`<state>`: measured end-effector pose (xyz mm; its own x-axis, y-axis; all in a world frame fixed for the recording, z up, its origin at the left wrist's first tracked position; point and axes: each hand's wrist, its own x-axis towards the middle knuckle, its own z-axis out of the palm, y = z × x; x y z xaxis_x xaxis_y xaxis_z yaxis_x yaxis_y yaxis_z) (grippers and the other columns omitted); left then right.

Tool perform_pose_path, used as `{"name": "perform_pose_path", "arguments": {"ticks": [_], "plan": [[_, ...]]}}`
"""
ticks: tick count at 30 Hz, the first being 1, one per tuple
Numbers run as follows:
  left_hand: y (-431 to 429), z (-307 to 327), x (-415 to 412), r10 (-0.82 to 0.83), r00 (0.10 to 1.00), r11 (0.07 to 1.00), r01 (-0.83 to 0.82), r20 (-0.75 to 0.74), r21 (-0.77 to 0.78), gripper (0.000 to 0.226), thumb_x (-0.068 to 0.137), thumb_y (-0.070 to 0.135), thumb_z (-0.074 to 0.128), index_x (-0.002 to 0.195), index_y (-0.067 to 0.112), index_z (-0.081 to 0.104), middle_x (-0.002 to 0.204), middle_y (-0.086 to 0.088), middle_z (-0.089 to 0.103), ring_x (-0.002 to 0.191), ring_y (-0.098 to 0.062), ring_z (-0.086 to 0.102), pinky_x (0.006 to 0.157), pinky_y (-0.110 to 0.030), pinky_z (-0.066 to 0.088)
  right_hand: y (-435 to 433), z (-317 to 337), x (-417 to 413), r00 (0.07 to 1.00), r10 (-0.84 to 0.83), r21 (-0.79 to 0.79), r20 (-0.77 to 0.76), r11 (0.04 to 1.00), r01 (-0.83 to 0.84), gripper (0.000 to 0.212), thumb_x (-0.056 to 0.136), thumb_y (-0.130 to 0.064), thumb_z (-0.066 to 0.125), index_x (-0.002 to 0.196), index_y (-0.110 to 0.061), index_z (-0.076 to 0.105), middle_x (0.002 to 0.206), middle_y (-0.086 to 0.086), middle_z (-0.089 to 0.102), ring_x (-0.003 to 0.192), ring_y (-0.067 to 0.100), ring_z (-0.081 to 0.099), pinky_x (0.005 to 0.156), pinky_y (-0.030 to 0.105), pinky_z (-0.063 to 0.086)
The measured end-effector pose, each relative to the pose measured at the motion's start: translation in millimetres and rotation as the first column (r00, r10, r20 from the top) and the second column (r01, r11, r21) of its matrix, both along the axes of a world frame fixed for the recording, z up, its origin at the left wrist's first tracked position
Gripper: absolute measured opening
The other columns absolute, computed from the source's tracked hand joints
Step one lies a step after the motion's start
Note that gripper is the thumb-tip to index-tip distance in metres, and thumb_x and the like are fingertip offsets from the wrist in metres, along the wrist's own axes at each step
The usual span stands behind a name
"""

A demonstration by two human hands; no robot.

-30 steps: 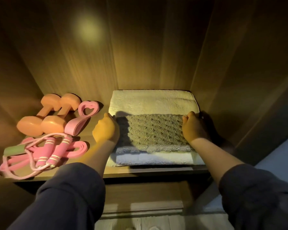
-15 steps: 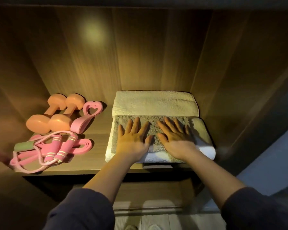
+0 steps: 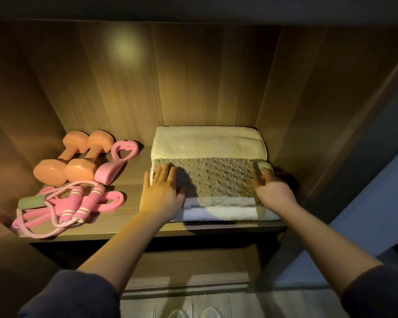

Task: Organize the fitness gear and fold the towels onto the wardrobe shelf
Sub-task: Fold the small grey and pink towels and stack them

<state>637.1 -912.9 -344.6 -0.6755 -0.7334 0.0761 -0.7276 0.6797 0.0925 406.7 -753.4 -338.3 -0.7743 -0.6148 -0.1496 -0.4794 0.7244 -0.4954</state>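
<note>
A folded grey towel point(image 3: 216, 177) lies on top of a folded white towel point(image 3: 230, 212) at the front right of the wardrobe shelf point(image 3: 129, 229). A rolled cream towel point(image 3: 207, 141) sits behind them. My left hand point(image 3: 161, 191) rests flat on the grey towel's left edge, fingers straight. At the towel's right edge, my right hand point(image 3: 274, 191) presses with its fingers slightly bent. Two orange dumbbells point(image 3: 64, 161), a pink heart-shaped trainer point(image 3: 117, 164), a pink jump rope point(image 3: 78, 203) and a pink band point(image 3: 112, 199) lie on the shelf's left half.
The wardrobe's right side wall point(image 3: 308, 134) stands close beside the towels and my right hand. Wooden back panel point(image 3: 170, 76) rises behind the shelf. A lower shelf edge point(image 3: 184, 288) shows below, with pale flooring and shoes at the bottom.
Both hands slid apart from the middle of the grey towel to its left and right edges. A second ago they gripped the towel's sides with curled fingers.
</note>
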Motion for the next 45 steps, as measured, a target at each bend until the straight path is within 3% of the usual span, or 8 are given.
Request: {"name": "perform_pose_path", "arguments": {"ticks": [7, 13, 18, 26, 30, 36, 42, 45], "plan": [[42, -5, -60, -0.251, 0.964, 0.967, 0.254, -0.087, 0.021, 0.067, 0.100, 0.057, 0.018, 0.157, 0.028, -0.001, 0.163, -0.001, -0.012, 0.150, -0.018, -0.015, 0.122, -0.047, -0.007, -1, 16, -12, 0.968, -0.179, -0.041, 0.175, 0.981, 0.188, 0.025, 0.100, -0.030, 0.044, 0.088, -0.010, 0.052, 0.077, 0.008, 0.055, 0.074, 0.027, 0.057, 0.078, 0.036, 0.052], [39, -27, -65, -0.243, 0.969, 0.970, 0.243, -0.034, 0.000, 0.064, 0.098, 0.062, 0.013, 0.155, 0.038, -0.003, 0.164, -0.001, -0.010, 0.150, -0.018, -0.012, 0.121, -0.049, -0.005, 3, 25, -11, 0.745, -0.258, 0.005, 0.615, 0.946, 0.323, 0.024, 0.102, -0.028, 0.047, 0.116, -0.009, 0.044, 0.113, 0.012, 0.050, 0.079, 0.027, 0.057, 0.059, 0.036, 0.056], [42, -26, -65, -0.250, 0.968, 0.967, 0.251, -0.032, 0.032, 0.066, 0.096, 0.064, 0.009, 0.155, 0.038, -0.006, 0.163, 0.000, -0.014, 0.149, -0.017, -0.015, 0.121, -0.047, -0.009, 9, 26, -12, 0.659, -0.258, -0.012, 0.707, 0.927, 0.375, 0.015, 0.099, -0.025, 0.054, 0.096, -0.011, 0.058, 0.088, 0.008, 0.049, 0.069, 0.020, 0.051, 0.046, 0.028, 0.052], [42, -14, -57, -0.284, 0.949, 0.941, 0.304, -0.140, 0.151, 0.064, 0.100, 0.059, 0.024, 0.156, 0.035, 0.006, 0.164, 0.003, -0.002, 0.151, -0.015, -0.004, 0.122, -0.044, -0.004, -1, 43, 9, 0.612, -0.051, -0.314, 0.789, 0.823, 0.473, 0.025, 0.088, -0.016, 0.067, 0.113, -0.015, 0.062, 0.119, 0.006, 0.058, 0.112, 0.027, 0.050, 0.096, 0.044, 0.045], [33, 10, -46, 0.196, 0.714, 0.750, 0.333, -0.672, 0.572, 0.029, 0.102, 0.026, 0.047, 0.130, 0.030, 0.057, 0.126, 0.006, 0.063, 0.114, -0.018, 0.062, 0.079, -0.016, 0.054, -16, 53, 25, 0.629, 0.053, -0.401, 0.775, 0.811, 0.425, 0.044, 0.083, -0.025, 0.075, 0.122, -0.010, 0.062, 0.117, 0.010, 0.066, 0.111, 0.030, 0.060, 0.102, 0.046, 0.048], [16, 49, -29, 0.761, 0.506, -0.051, 0.671, -0.406, 0.740, 0.055, 0.101, 0.048, 0.038, 0.115, 0.001, 0.063, 0.106, -0.021, 0.070, 0.089, -0.031, 0.071, 0.073, -0.044, 0.061, -52, 61, 67, 0.654, 0.321, -0.513, 0.685, 0.850, 0.120, 0.026, 0.097, -0.025, 0.054, 0.080, -0.021, 0.073, 0.099, -0.005, 0.070, 0.097, 0.009, 0.061, 0.089, 0.027, 0.045], [0, 56, -4, 0.749, 0.508, 0.130, 0.519, -0.427, 0.845, 0.019, 0.100, 0.000, 0.043, 0.095, -0.007, 0.060, 0.072, -0.018, 0.072, 0.058, -0.021, 0.071, 0.043, -0.022, 0.053, -60, 52, 84, 0.747, 0.398, -0.548, 0.532, 0.835, -0.054, 0.036, 0.097, -0.049, 0.049, 0.123, -0.029, 0.065, 0.134, -0.003, 0.061, 0.127, 0.020, 0.053, 0.113, 0.041, 0.036], [-15, 49, 10, 0.784, 0.485, 0.138, 0.473, -0.388, 0.870, 0.025, 0.102, 0.001, 0.036, 0.102, -0.010, 0.059, 0.070, -0.015, 0.071, 0.053, -0.017, 0.068, 0.043, -0.020, 0.051, -58, 47, 90, 0.869, 0.382, -0.308, 0.315, 0.907, -0.287, 0.047, 0.097, -0.062, 0.030, 0.122, -0.032, 0.057, 0.116, -0.001, 0.066, 0.093, 0.008, 0.060, 0.084, 0.029, 0.045]]}}
